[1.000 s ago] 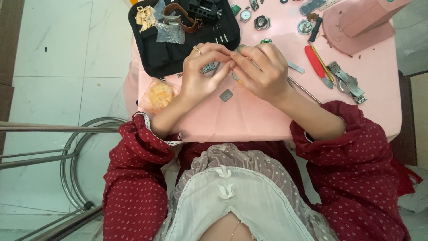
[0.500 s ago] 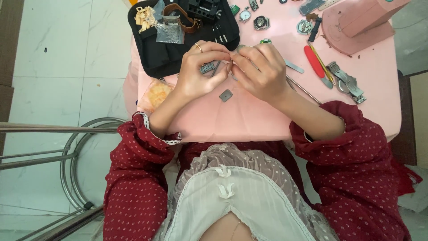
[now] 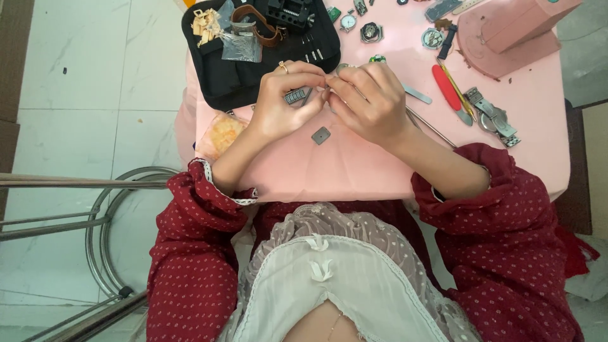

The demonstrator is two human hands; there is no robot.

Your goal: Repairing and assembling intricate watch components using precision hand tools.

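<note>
Fingertips of left hand (image 3: 278,104) and right hand (image 3: 370,101) pinching metal watch-band segment (image 3: 296,95); loose link (image 3: 320,135) below, black tool case (image 3: 253,57) behind.

We observe both hands meeting over the pink table (image 3: 506,126). Our left hand (image 3: 282,104), with a gold ring on one finger, pinches a short grey metal watch-band segment (image 3: 296,95); our right hand (image 3: 370,101) closes fingertip to fingertip against it at its 3 o'clock. A small grey square metal piece (image 3: 321,135) lies on the table at 6 o'clock of the hands, apart from them. At 12 o'clock sits a black fabric tool tray (image 3: 221,82); at 3 o'clock, well apart, a red-handled tool (image 3: 448,88).
</note>
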